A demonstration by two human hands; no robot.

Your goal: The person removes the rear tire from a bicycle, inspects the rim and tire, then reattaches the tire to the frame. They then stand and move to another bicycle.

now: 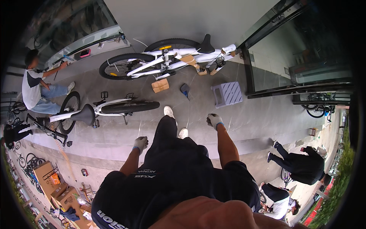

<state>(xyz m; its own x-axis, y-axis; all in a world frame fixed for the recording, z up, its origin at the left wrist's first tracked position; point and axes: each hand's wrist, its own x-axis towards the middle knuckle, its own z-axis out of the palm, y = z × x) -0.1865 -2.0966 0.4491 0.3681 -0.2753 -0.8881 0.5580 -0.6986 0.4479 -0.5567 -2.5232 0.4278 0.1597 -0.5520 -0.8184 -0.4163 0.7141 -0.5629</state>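
Note:
My left hand (pixel 141 144), in a pale work glove, hangs beside my left leg with its fingers loosely spread and nothing visible in it. Out in front of my right side is my right hand (pixel 214 120), gloved the same with a bluish cuff; its fingers are curled in and no object shows in them. Neither hand touches anything. Nearest the left one is a white bicycle (pixel 110 108) with a black saddle, standing to the left. A grey-lilac plastic stool (pixel 228 94) lies beyond my right hand.
Ahead, another white bicycle (pixel 160 63), partly wrapped, stands along the wall. Between it and me are a small cardboard box (pixel 160 86) and a dark blue object (pixel 185 91). A person (pixel 34 84) sits at far left; others (pixel 305 164) are behind right. Cartons (pixel 57 187) fill the left rear.

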